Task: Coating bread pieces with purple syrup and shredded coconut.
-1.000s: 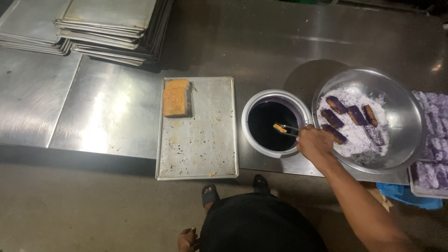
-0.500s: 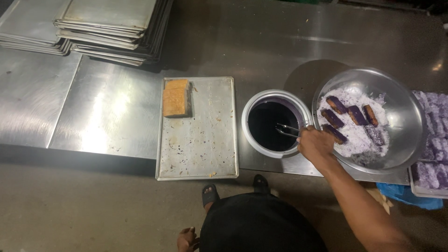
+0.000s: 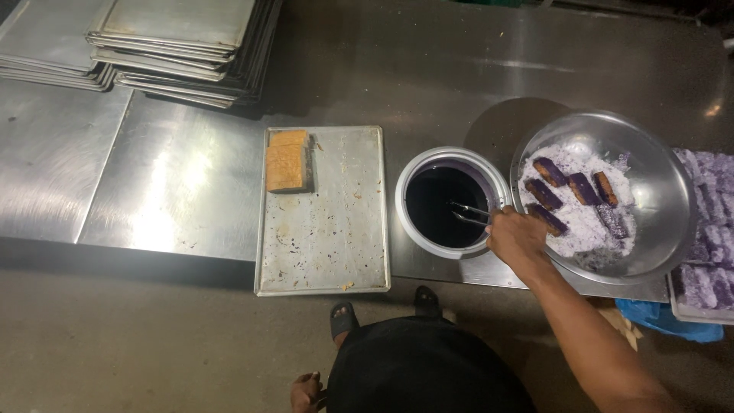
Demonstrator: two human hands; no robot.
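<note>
Metal tongs (image 3: pixel 470 213), tips dipped in dark liquid of white-rimmed round bowl (image 3: pixel 451 200); bowl upright, at 3 o'clock of baking tray (image 3: pixel 325 229).

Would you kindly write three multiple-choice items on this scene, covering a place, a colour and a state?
1. Where do the tan cakes lie on the tray?
A. far left corner
B. near right corner
C. centre

2. What colour is the liquid in the pot?
A. white
B. dark purple
C. orange

3. What does the right hand hold?
A. tongs
B. nothing
C. a cake

Answers: 1 A, they sit at the tray's top left; 2 B, the liquid looks almost black-purple; 3 A, the metal tips reach over the liquid.
</note>
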